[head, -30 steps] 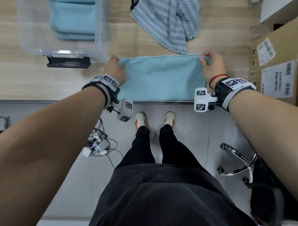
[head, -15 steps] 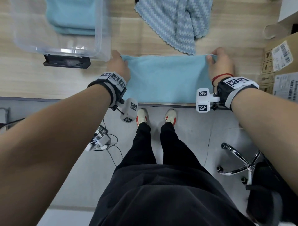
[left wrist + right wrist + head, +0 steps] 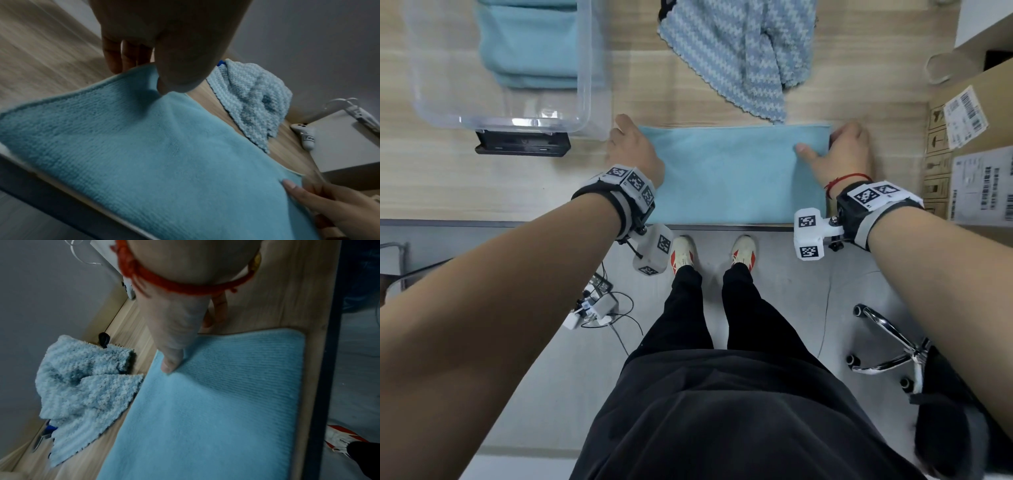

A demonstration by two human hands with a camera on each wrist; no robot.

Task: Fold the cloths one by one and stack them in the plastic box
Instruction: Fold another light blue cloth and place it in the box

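Note:
A light blue cloth [image 3: 729, 171] lies folded in a flat rectangle on the wooden table [image 3: 448, 178], its near edge along the table's front. My left hand [image 3: 630, 137] pinches its far left corner, thumb on top and fingers behind the corner [image 3: 152, 73]. My right hand [image 3: 825, 144] holds the far right corner, thumb stretched over the cloth [image 3: 216, 410] and fingers past its edge. The clear plastic box [image 3: 524, 123] stands at the far left with folded light blue cloths [image 3: 530, 51] inside.
A crumpled blue-and-white zigzag cloth [image 3: 739, 51] lies just beyond the folded one. A cardboard box [image 3: 969, 144] stands close to my right hand. A black device [image 3: 522, 147] sits in front of the plastic box. A chair base [image 3: 887, 339] is on the floor at right.
Both hands have lowered the cloth's far edge onto the table, so it lies flatter. My right thumb now stretches out on top of it.

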